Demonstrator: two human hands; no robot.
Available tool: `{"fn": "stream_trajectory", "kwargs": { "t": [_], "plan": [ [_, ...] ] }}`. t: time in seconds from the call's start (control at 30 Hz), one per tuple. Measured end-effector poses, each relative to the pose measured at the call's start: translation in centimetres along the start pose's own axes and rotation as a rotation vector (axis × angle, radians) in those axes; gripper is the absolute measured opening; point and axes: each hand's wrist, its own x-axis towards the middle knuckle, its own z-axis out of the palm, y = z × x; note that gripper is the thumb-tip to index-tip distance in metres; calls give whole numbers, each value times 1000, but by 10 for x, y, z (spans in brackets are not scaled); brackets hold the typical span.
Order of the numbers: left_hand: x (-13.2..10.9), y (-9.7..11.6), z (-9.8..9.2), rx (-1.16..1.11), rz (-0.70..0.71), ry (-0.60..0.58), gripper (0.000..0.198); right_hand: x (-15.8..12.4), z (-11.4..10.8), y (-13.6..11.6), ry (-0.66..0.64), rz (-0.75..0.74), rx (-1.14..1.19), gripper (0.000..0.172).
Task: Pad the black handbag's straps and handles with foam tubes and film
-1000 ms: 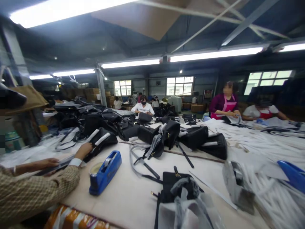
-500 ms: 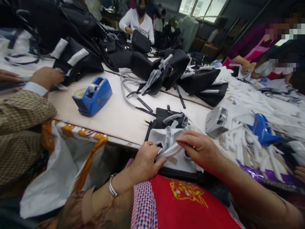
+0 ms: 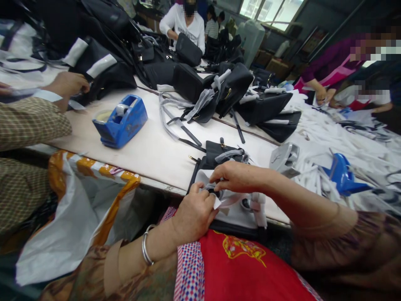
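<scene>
On the table's near edge, against a red apron, lies a black bag (image 3: 219, 151) with a pale panel (image 3: 224, 218) facing up. My left hand (image 3: 196, 211) is closed at the panel's left side, fingers curled on a white wrapping strip (image 3: 230, 200). Close beside its fingertips, my right hand (image 3: 233, 177) reaches across from the right with bent fingers, pinching at the strip around a dark, rounded part. What exactly those fingertips grip is partly hidden. A white-wrapped strap end (image 3: 259, 211) hangs over the panel's right side, beside a dark ring.
A blue tape dispenser (image 3: 120, 121) stands left, a grey one (image 3: 285, 159) right, and another blue one (image 3: 343, 173) farther right. Black bags (image 3: 216, 90) are heaped behind. A co-worker's hand (image 3: 67, 88) is at left. An open white sack (image 3: 78, 217) hangs below the edge.
My right hand has moved left, close to my left hand's fingertips. The long strip that was stretched between both hands is now bunched there, and a wrapped strap end shows at the panel's right.
</scene>
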Motion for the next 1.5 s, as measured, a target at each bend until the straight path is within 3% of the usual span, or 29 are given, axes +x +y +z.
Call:
{"fn": "stream_trajectory", "kwargs": {
  "t": [0.17, 0.27, 0.37, 0.57, 0.73, 0.87, 1.03, 1.27, 1.4, 1.5],
  "plan": [
    [0, -1, 1, -54, -37, 6, 16, 1, 25, 4, 147, 82, -81, 16],
    [0, -3, 2, -65, -21, 39, 16, -10, 26, 8, 228, 66, 39, 21],
    [1, -3, 2, -75, 11, 55, 15, -24, 16, 12, 142, -107, 72, 22],
    [0, 0, 2, -77, 19, 78, 19, -20, 8, 6, 14, -327, -172, 14],
    [-2, -2, 6, -109, 16, 131, 17, -9, 16, -11, -21, -344, -480, 11],
    [-3, -3, 9, -136, 21, 195, 14, -11, 22, -10, -30, -395, -558, 14],
    [-2, -4, 9, -146, 59, 216, 7, -14, 23, -6, -50, -251, -540, 27],
    [-3, -6, 10, -150, 58, 214, 6, -6, 25, -15, -35, -79, -489, 26],
    [-4, -6, 11, -133, 67, 214, 5, -14, 23, -2, -67, -136, -303, 9],
    [-4, -7, 12, -122, 60, 236, 4, -25, 20, 10, -79, -264, -170, 13]
  ]
}}
